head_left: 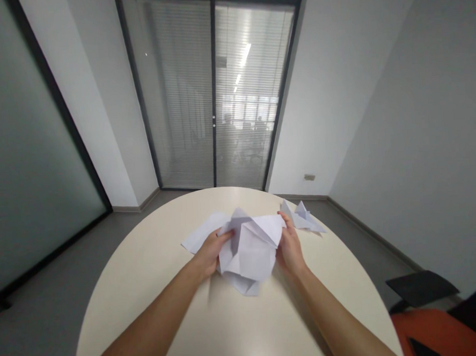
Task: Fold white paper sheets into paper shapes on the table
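Between my two hands is a large sheet of white paper (255, 252), creased and partly folded, held above the table. My left hand (210, 252) grips its left side, thumb on top and the other fingers underneath. On the right side, my right hand (290, 247) has its fingers around the paper's edge, partly hidden behind it. A flat sheet of white paper (204, 231) lies on the table behind my left hand. Beyond my right hand rests a folded paper shape (303, 217) with pointed peaks.
The round cream table (247, 328) fills the lower middle. An orange and black chair (433, 332) stands at the lower right, its armrest (422, 287) close to the table edge. Glass doors with blinds (212, 93) are at the back, with walls on either side.
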A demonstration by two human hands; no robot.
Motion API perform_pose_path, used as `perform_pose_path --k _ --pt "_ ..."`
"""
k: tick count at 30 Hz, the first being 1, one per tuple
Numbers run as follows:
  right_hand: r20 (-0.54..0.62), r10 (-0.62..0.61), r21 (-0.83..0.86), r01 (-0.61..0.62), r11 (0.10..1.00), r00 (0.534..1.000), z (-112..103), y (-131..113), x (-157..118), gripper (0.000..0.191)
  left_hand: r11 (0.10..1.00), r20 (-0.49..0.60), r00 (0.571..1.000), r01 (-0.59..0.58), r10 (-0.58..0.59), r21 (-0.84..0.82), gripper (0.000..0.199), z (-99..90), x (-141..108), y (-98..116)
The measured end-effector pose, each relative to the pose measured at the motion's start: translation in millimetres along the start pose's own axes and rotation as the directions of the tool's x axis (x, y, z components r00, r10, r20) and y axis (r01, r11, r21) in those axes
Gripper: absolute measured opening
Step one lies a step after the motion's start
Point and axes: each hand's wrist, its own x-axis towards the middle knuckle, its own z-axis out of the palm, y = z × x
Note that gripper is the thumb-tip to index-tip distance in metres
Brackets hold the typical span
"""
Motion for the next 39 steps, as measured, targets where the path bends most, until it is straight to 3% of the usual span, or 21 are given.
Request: perform_pose_path --k 2,4,7,9,11,13,16,18,20,23,27,30,32,36,39 --pt "-0.122 -0.029 -0.029 0.025 0.999 0.992 -5.6 -0.8 5.7 0.052 0.989 -0.174 0.976 -0.141 0.134 -0.033 0.041 -4.2 4.1 5.0" --pt "-0.189 -0.064 -0.119 0.041 0.992 0.980 -11.0 -0.8 9.7 0.051 0.965 -0.265 0.929 -0.259 0.258 0.032 0.041 -7.7 6.1 9.2" --pt "-0.209 -0.091 -0.234 0.041 0.971 0.974 -14.7 1.0 11.4 0.049 0.923 -0.303 0.872 -0.351 0.384 0.159 0.041 -8.7 5.0 12.4" --pt "-0.195 -0.113 -0.293 0.052 0.955 0.974 -14.9 3.1 11.2 0.048 0.921 -0.284 0.877 -0.359 0.387 0.148 0.044 -7.4 2.9 13.1" --pt "-0.131 -0.186 -0.379 0.124 0.917 0.974 -14.9 5.0 11.1 0.046 0.947 -0.204 0.925 -0.304 0.320 0.108 0.048 -6.1 1.1 12.3" --pt "0.022 -0.275 -0.457 0.254 0.852 0.961 -15.8 5.9 10.9 0.046 0.966 -0.121 0.961 -0.236 0.249 0.109 0.049 -6.0 0.4 9.8" --pt "0.287 -0.383 -0.560 0.478 0.677 0.878 -19.3 3.7 10.3 0.049 0.977 -0.075 0.980 -0.173 0.183 0.123 0.047 -8.1 0.8 4.8" --pt "0.388 -0.424 -0.635 0.571 0.521 0.818 -22.3 0.5 10.1 0.049 0.985 -0.064 0.989 -0.122 0.130 0.121 0.047 -10.2 1.1 3.3" --pt "0.449 -0.420 -0.668 0.608 0.429 0.789 -25.1 -2.3 10.8 0.047 0.987 -0.065 0.994 -0.081 0.090 0.138 0.048 -12.3 0.9 4.1" --pt "0.444 -0.371 -0.648 0.578 0.496 0.816 -26.9 -4.6 12.4 0.033 0.986 -0.047 0.993 -0.097 0.104 0.137 0.051 -15.4 -0.4 7.9" --pt "0.239 -0.252 -0.518 0.342 0.784 0.938 -21.4 -8.8 10.0 0.033 0.981 0.027 0.989 -0.148 0.146 0.122 0.053 -18.5 -1.1 12.0" --pt "0.165 -0.103 -0.336 0.154 0.929 0.981 -15.0 -14.9 4.9 0.043 0.971 -0.016 0.981 -0.188 0.192 0.145 0.054 -19.7 0.7 14.6" --pt "0.195 0.023 -0.251 0.027 0.968 0.981 -12.6 -19.5 2.5 0.048 0.968 -0.076 0.974 -0.200 0.213 0.151 0.056 -21.0 2.8 17.3" --pt "0.306 0.201 -0.197 -0.145 0.970 0.930 -13.6 -25.1 6.1 0.058 0.958 -0.210 0.937 -0.261 0.280 0.114 0.052 -29.8 9.4 23.8" --pt "0.229 0.264 -0.239 -0.208 0.948 0.937 -18.2 -20.1 16.3 0.068 0.945 -0.312 0.894 -0.285 0.322 0.159 0.042 -45.4 15.6 27.1"
